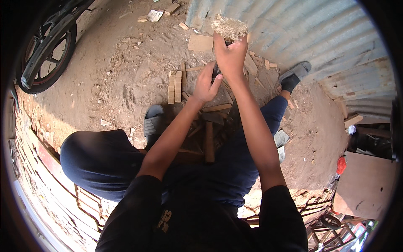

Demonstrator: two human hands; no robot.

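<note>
Wood scraps (pixel 171 88) on dirt (pixel 109 84) suggest a workshop.

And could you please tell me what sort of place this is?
It looks like a rough outdoor yard or improvised work area: bare dirt ground scattered with small wood pieces, a corrugated metal sheet in front, and what seems a motorbike wheel at the upper left.
</note>
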